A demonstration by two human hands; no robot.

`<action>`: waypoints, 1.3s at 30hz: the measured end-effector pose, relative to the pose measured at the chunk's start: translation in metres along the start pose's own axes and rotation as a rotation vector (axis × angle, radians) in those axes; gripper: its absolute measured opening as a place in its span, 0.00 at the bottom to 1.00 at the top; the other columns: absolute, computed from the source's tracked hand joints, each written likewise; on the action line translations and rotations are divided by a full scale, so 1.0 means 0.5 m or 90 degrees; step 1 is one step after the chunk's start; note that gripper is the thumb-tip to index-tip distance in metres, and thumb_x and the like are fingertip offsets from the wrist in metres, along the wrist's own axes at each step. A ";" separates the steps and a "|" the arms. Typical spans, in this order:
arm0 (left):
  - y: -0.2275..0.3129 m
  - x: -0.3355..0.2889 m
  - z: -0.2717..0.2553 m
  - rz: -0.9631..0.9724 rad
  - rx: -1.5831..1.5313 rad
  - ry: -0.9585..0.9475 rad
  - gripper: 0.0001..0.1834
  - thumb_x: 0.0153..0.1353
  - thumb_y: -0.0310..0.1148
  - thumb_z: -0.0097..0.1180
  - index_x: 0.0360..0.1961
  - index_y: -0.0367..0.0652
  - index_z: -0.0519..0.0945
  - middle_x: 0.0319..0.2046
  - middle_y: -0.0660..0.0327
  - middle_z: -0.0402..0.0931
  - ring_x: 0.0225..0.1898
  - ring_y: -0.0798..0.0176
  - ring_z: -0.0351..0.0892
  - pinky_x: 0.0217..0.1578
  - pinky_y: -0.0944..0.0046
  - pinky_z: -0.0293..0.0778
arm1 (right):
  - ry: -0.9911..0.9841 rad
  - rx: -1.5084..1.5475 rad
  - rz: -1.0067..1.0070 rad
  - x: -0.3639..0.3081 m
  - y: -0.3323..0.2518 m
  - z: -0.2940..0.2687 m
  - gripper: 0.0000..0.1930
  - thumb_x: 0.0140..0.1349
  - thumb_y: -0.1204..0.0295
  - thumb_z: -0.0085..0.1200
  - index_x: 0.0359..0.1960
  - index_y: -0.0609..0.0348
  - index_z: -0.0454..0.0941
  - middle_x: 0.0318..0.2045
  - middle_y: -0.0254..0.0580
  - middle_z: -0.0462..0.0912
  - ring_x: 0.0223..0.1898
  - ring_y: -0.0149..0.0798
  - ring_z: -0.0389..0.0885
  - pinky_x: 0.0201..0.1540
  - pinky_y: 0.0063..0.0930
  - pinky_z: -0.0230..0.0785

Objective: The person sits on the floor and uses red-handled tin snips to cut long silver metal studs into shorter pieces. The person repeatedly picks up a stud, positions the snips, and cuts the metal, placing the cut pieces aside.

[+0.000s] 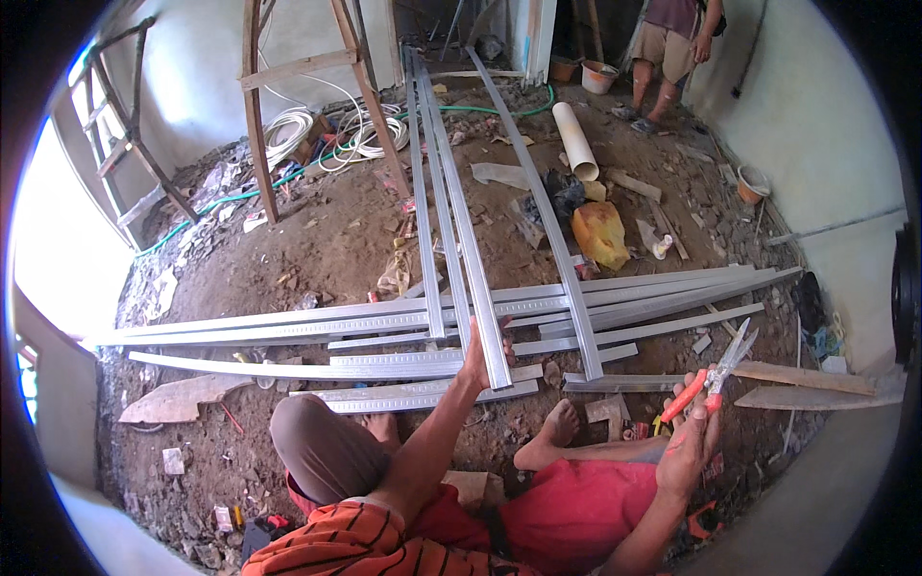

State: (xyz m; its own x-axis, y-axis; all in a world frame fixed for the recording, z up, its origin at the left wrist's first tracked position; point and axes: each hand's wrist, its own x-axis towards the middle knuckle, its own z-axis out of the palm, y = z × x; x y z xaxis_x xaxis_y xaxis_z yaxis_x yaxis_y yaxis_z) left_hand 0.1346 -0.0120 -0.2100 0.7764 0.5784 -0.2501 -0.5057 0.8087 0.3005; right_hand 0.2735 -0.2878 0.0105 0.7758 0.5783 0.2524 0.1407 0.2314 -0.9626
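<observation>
My left hand is closed around the near end of a long silver metal channel, which runs away from me toward the doorway. Two thinner metal strips lie close along its left side. At the right, my right hand grips a pair of tin snips by the orange handles. Their blades point up and away, parted a little, with nothing between them. Across the ground in front of me, a loose stack of metal channels lies crosswise under the long ones. Another long channel slants over that stack to the right.
A wooden trestle stands at the far left beside coiled white cable and a green hose. Beyond the stack are a white pipe and a yellow bag. Another person stands at the far right. Rubble covers the dirt floor.
</observation>
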 end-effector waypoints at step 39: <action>-0.028 0.016 -0.072 0.038 0.134 0.176 0.18 0.58 0.46 0.51 0.40 0.43 0.72 0.30 0.58 0.74 0.30 0.53 0.75 0.31 0.53 0.75 | -0.038 0.254 0.104 0.000 -0.048 0.047 0.25 0.59 0.60 0.43 0.57 0.58 0.63 0.40 0.40 0.73 0.39 0.36 0.74 0.40 0.33 0.68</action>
State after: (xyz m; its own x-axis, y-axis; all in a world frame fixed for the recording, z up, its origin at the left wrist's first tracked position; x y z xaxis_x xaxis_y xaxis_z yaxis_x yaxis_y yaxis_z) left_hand 0.1346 -0.0149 -0.2493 0.6020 0.6544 -0.4576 -0.4357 0.7494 0.4985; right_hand 0.2553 -0.2749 0.0361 0.7292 0.6742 0.1173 -0.2381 0.4106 -0.8802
